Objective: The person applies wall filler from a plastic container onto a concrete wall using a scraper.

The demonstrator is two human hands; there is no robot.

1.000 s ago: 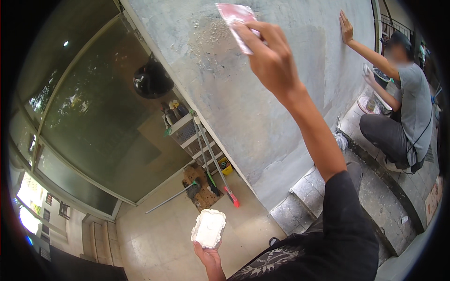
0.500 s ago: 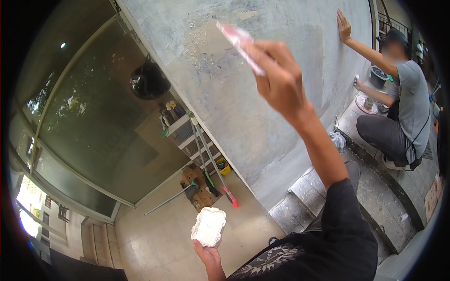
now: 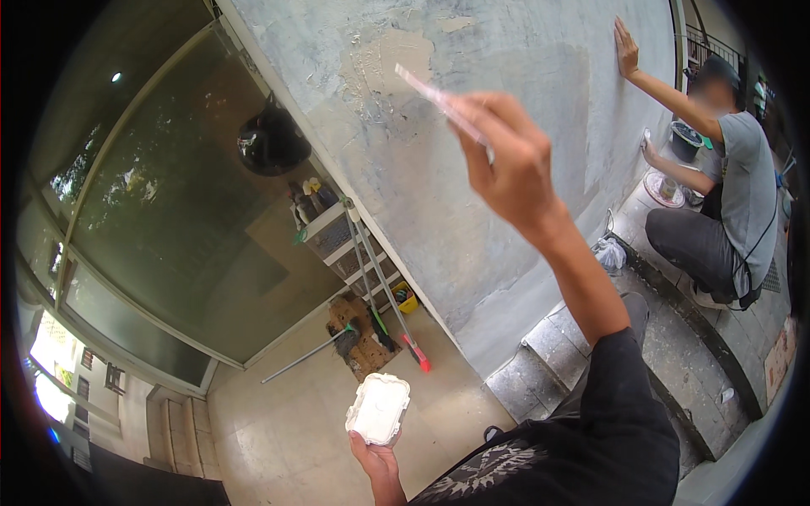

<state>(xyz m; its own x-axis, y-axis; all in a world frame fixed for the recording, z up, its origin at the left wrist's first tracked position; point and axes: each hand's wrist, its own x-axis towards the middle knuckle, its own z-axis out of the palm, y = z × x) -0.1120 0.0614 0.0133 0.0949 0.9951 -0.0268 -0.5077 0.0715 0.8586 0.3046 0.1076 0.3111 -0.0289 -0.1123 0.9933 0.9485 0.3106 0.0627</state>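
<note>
My right hand [image 3: 513,164] is raised in front of the grey wall [image 3: 498,228], fingers closed round a thin, flat, pinkish-white scraper blade [image 3: 432,94]. The blade appears nearly edge-on, tilted up to the left. Behind its tip is a beige patch of filler [image 3: 396,63] with rough, ridged edges; whether the tip touches the wall I cannot tell. Low in the view, my left hand [image 3: 375,460] grips a small white tub [image 3: 352,415] from below. White paste [image 3: 380,406] covers the tub's inside.
At right a co-worker [image 3: 742,177] squats on grey tiled steps [image 3: 675,371], one hand flat on the wall. A dark bucket [image 3: 686,142] stands beyond. Brooms [image 3: 363,253] lean near a drawer unit [image 3: 329,236]. A doormat [image 3: 364,358] lies left of the wall. Glass panels [image 3: 177,194] fill the left.
My right hand has shifted slightly downward, and the scraper blade has turned from showing its face to nearly edge-on. My left hand and the tub stay almost in place.
</note>
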